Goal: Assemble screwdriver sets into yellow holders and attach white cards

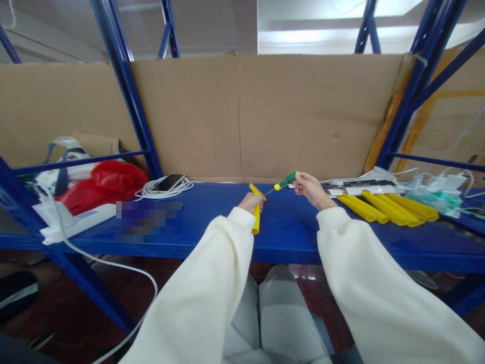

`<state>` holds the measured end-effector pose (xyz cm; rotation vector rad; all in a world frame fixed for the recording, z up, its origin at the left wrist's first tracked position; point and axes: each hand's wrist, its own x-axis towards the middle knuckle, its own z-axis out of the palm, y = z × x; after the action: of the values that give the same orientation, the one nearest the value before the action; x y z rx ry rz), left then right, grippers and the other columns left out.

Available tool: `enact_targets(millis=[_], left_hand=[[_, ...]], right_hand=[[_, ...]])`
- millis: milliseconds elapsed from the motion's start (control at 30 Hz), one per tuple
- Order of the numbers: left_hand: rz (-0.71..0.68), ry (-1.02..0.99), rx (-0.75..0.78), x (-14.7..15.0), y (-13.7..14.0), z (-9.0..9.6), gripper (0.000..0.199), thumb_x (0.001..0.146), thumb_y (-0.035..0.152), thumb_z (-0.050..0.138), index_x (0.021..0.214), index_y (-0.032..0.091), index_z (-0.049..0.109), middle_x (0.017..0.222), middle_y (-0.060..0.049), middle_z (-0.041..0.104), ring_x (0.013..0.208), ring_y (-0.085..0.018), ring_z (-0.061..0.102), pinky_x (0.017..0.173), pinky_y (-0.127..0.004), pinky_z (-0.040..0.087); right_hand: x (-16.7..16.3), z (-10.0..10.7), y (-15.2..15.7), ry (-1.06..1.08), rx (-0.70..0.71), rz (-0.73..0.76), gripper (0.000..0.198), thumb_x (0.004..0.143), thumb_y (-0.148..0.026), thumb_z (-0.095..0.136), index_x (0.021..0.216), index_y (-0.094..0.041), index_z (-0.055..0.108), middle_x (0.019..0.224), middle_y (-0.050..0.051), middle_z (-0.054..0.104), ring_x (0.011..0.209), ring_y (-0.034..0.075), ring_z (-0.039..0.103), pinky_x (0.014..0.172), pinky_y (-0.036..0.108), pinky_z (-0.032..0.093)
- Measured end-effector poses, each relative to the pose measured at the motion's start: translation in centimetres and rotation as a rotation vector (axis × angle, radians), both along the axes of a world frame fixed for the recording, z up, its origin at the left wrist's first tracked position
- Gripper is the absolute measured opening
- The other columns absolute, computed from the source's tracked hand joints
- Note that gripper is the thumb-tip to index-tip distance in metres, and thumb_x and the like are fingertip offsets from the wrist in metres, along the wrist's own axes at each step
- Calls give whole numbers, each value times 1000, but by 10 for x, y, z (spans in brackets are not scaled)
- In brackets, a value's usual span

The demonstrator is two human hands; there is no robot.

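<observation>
My left hand [252, 202] is wrapped round a yellow tube [256, 225], which stands tilted over the blue shelf with its ends showing above and below the fist. In my right hand [309, 190] is a screwdriver [285, 180] with a green and yellow handle, pinched near the handle's end. Its thin shaft slants down to the left, and the tip meets the tube beside my left fingers. Whether the tip is inside the tube or only against it, I cannot tell.
Several yellow tubes [392, 208] lie at the right near tangled white cables. At the left are a coiled white cable [178, 188] with a phone [169, 182], a red bag [109, 184] and a white power strip [89, 220]. Cardboard [288, 116] walls the back of the blue shelf [212, 227].
</observation>
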<state>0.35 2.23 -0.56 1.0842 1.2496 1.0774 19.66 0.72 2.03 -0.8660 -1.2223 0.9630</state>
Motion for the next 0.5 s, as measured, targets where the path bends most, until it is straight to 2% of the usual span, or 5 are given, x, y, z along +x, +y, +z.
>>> enact_targets(millis=[167,300,500], left_hand=[[7,11,-6,1,-1,0,15,78,13,71,73,17,57,46,3,44,48,-13,48,50,-26,38],[21,35,-23,2,-2,2,15,80,12,66,71,17,55,47,2,45,47,-13,47,49,-26,38],[3,63,-27,1,-3,2,14,82,10,60,71,17,55,46,2,44,45,-12,45,47,-25,35]], right_hand=[[0,-4,6,-17,-31,-144,41,71,-46,80,68,-20,48,51,-5,53,39,6,44,36,18,32],[1,-5,8,-11,-35,-147,38,73,-45,78,72,-21,49,49,-7,51,36,6,42,33,18,31],[0,-6,7,-64,-7,-196,44,71,-57,76,69,-20,53,41,-6,47,33,6,39,31,18,28]])
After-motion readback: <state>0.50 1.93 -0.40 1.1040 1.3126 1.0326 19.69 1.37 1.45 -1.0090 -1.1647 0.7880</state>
